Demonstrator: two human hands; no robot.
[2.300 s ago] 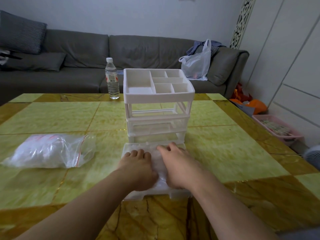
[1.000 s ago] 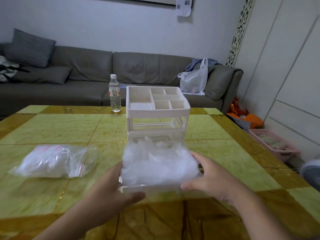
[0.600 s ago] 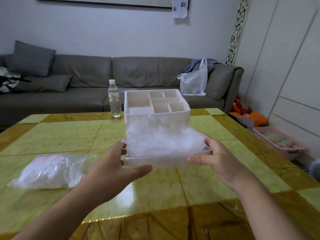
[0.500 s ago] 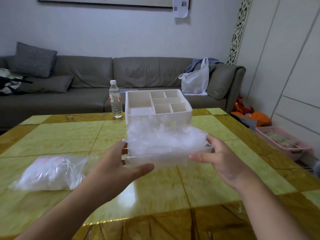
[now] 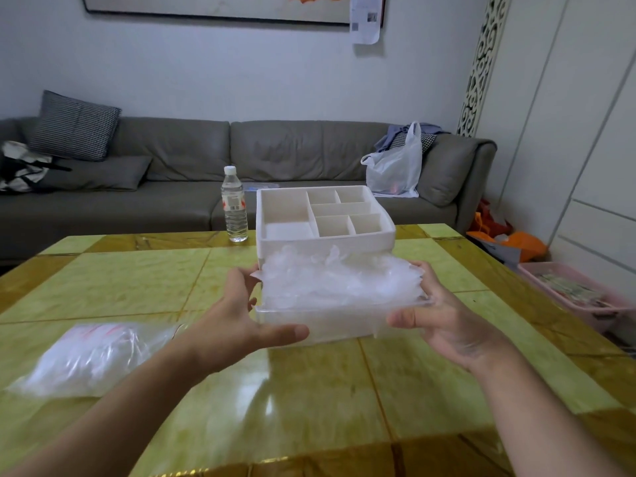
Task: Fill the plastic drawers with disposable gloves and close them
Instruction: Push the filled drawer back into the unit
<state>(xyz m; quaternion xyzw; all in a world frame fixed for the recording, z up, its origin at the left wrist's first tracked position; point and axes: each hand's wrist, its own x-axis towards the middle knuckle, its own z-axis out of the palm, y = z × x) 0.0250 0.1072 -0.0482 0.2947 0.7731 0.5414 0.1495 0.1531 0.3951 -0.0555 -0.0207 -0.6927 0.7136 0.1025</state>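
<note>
Now lifted clear of the tabletop (image 5: 309,390) and carried up to the organizer (image 5: 325,232), where half a second ago hanging a little lower: clear drawer (image 5: 330,321), heaped with disposable gloves (image 5: 339,278). Gripping its left side, left hand (image 5: 241,315), thumb curled across the front wall. Gripping its right side, right hand (image 5: 437,315), thumb likewise on the front. Lying near the left edge, bag of gloves (image 5: 89,359). Standing at the far edge beside the organizer, water bottle (image 5: 234,206).

Gloves (image 5: 339,278) in drawer (image 5: 344,323) before organizer (image 5: 325,237); bag (image 5: 93,359) left; bottle (image 5: 234,205) behind.
</note>
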